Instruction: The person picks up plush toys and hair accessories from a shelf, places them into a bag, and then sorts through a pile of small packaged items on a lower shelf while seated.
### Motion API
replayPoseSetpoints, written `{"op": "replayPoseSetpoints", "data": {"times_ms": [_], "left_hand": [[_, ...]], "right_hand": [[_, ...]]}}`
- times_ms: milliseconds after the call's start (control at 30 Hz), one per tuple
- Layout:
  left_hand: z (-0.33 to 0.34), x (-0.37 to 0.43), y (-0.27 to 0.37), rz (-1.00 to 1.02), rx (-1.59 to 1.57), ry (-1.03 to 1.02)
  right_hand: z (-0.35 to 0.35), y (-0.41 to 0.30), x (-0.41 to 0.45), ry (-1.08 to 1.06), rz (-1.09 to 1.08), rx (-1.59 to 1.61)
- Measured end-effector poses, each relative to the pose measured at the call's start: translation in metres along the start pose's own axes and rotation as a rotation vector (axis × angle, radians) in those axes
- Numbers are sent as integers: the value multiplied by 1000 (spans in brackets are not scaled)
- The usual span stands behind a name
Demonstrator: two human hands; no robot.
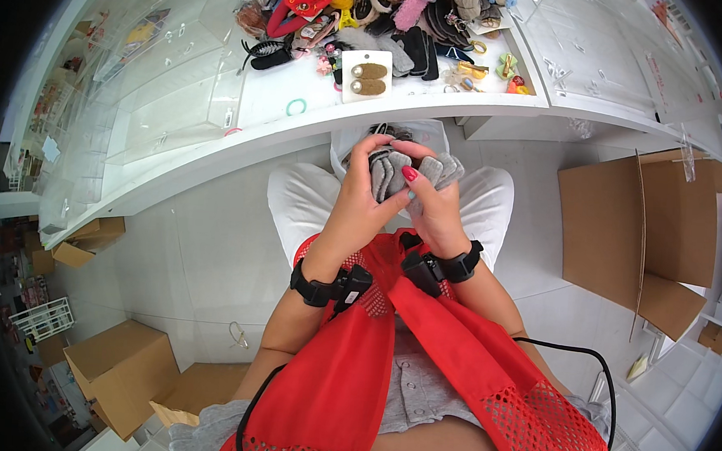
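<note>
Both hands are together above my lap, close to the shelf's front edge. My left hand (363, 185) curls around a bundle of small grey knitted fabric pieces (391, 171). My right hand (433, 205), with red nail polish on the thumb, grips the same bundle from the other side; its grey lobes (442, 170) stick out past the thumb. Whether they are gloves or fabric hair bows, I cannot tell. Below and behind the fingers, a white bag or bin (430, 130) holds dark items, partly hidden.
A white display shelf (280, 121) carries a heap of hair accessories, a card with two brown pearl-trimmed hair clips (368, 80) and a mint-green ring (296, 107). Clear acrylic trays (177, 84) stand at left. Cardboard boxes (602, 228) (123, 366) stand on the floor at both sides.
</note>
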State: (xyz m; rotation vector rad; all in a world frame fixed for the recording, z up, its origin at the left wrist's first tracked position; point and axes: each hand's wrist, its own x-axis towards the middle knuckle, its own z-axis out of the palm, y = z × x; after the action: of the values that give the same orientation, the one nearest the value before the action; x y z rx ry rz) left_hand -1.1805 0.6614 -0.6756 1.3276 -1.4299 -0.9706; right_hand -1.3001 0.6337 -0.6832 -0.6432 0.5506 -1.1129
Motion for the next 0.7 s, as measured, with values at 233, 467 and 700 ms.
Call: {"op": "replayPoseSetpoints", "data": {"times_ms": [233, 467, 700], "left_hand": [[4, 1, -8, -21, -42, 17], [5, 3, -14, 62, -97, 115], [0, 3, -14, 24, -73, 142]], "right_hand": [[-9, 7, 5, 9, -32, -225], [-11, 11, 6, 136, -26, 127], [-16, 17, 6, -33, -89, -144]]}}
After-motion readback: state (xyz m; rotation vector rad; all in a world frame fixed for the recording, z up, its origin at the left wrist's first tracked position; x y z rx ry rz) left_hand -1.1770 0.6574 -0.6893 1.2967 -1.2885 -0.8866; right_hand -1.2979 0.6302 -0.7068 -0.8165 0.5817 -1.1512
